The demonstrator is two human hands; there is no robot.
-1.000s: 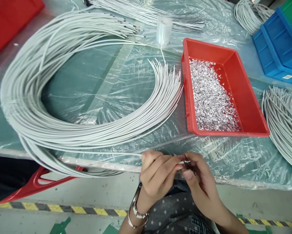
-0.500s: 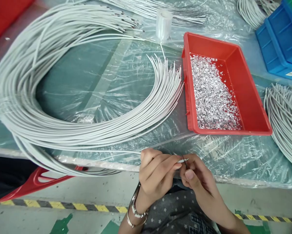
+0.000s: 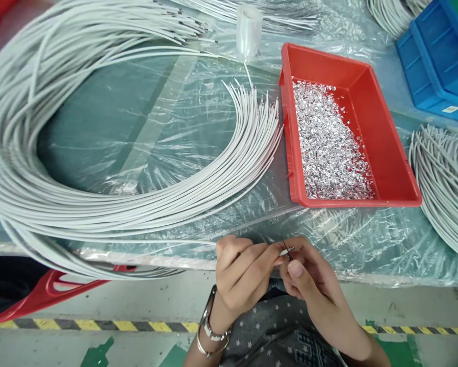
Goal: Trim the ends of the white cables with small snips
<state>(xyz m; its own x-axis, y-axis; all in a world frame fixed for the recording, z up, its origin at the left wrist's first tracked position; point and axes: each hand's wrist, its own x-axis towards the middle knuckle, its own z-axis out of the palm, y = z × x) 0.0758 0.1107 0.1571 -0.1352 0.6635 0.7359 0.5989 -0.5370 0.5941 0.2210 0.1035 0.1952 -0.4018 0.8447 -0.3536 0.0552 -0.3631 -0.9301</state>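
My left hand (image 3: 240, 275) is closed around a white cable (image 3: 194, 241), which runs in from the left along the table's front edge. The cable's stripped end pokes out past the thumb and forefinger, close to my right fingers. Pinched between thumb and forefinger of my right hand (image 3: 311, 283) is a thin dark pointed tool (image 3: 285, 243). It crosses the cable end; the rest of it is hidden in the hand, so its exact kind cannot be told. Fine dark wire shows just beyond the end. Behind my hands lies a big looped bundle of white cables (image 3: 137, 204), cut ends facing right.
A red bin (image 3: 389, 158) holds many small silvery scraps. Right of it lie another cable bundle (image 3: 439, 173) and blue crates (image 3: 435, 61). A clear roll (image 3: 249, 33) stands behind. Plastic film covers the table (image 3: 110, 127). A red stool or chair (image 3: 53, 290) is below left.
The whole view has shifted slightly, so the table things appear farther left and a little higher. The dark tool stands a little farther above my right fingers. Both hands keep their grip.
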